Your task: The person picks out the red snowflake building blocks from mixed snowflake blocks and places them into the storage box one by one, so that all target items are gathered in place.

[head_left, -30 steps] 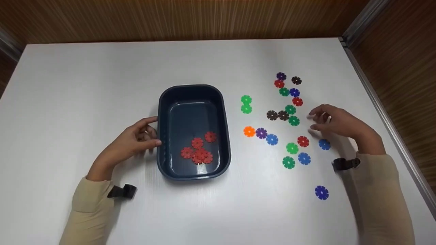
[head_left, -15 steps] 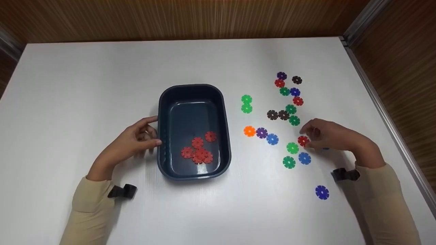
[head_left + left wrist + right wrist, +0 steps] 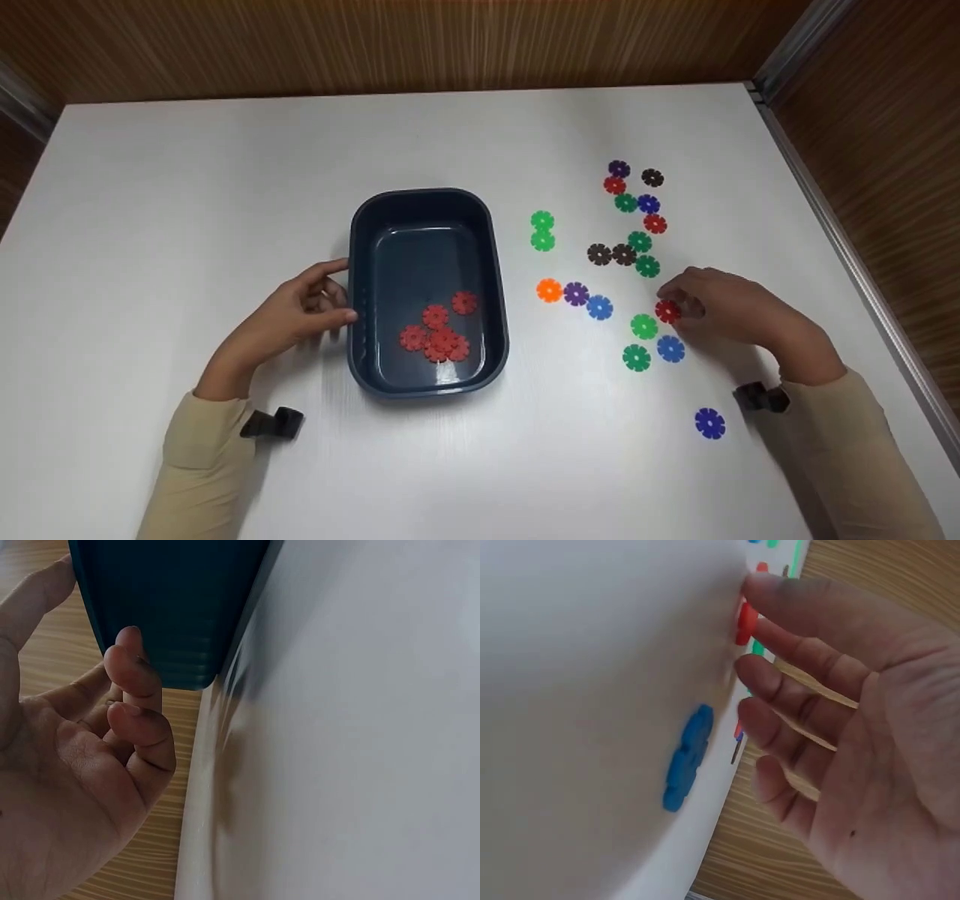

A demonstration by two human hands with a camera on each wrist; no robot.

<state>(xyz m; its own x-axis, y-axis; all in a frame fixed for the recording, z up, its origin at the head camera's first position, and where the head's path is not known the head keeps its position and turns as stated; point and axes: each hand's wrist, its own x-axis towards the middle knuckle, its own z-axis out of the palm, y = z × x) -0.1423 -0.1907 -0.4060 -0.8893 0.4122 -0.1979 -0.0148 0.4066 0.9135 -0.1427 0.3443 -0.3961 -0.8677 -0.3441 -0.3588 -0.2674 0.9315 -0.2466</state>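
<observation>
Head view is showing the right hand (image 3: 731, 307) pinching a red disc (image 3: 667, 310), a small flat toothed wheel with a pale centre hole, lying on the white surface (image 3: 225, 187) just right of a green disc (image 3: 643, 326) and above a blue disc (image 3: 670, 349). That grip is closing on the red disc with thumb and fingertip; in the right wrist view the red disc (image 3: 745, 622) is showing only as a sliver at the index fingertip, the other fingers hanging loose. A blue disc (image 3: 686, 757) is lying flat close under that palm there.

The left hand (image 3: 292, 315) is resting against the near left wall of the dark blue tub (image 3: 358, 300), fingers lightly curled and touching the wall, not wrapping it. The left wrist view is catching only the ribbed outer wall of the tub (image 3: 172, 607); its inside is out of sight there.

Inside the tub, a heap of red discs (image 3: 439, 334) is overlapping, so the count is hard to make out.

The surface's right edge is running along a metal rail (image 3: 862, 270), near the right hand. Broad bare surface is lying to the left of and behind the tub.
</observation>
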